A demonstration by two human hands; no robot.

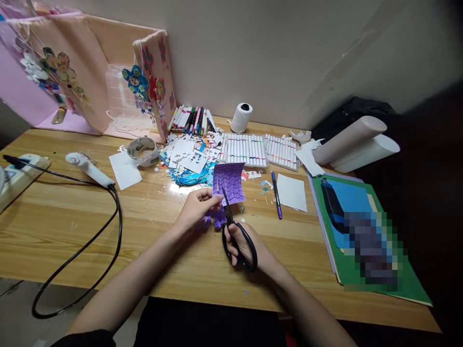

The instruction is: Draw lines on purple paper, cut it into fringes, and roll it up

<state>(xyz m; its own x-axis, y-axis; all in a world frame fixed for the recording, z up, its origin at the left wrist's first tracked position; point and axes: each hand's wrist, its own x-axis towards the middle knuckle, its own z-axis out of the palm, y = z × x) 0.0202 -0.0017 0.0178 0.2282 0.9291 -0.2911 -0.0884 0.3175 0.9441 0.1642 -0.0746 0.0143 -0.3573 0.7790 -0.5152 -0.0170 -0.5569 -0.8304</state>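
My left hand [198, 208] pinches the left edge of a purple sheet of paper [231, 182] marked with dark wavy lines. My right hand [241, 243] is closed round the handles of black scissors [249, 243]. The scissor blades point up and away from me, slightly parted, at the lower left part of the sheet. More purple paper pieces [219, 219] lie or hang just below my left fingers; whether they are joined to the sheet I cannot tell.
Paper scraps [188, 156], marker sets [244, 148], a thread spool [241, 117] and tape [142, 152] lie beyond. A purple pen [277, 195] and white paper [291, 193] are right. A glue gun [90, 169] with a looping cable is left; green sheets [405, 274] lie far right.
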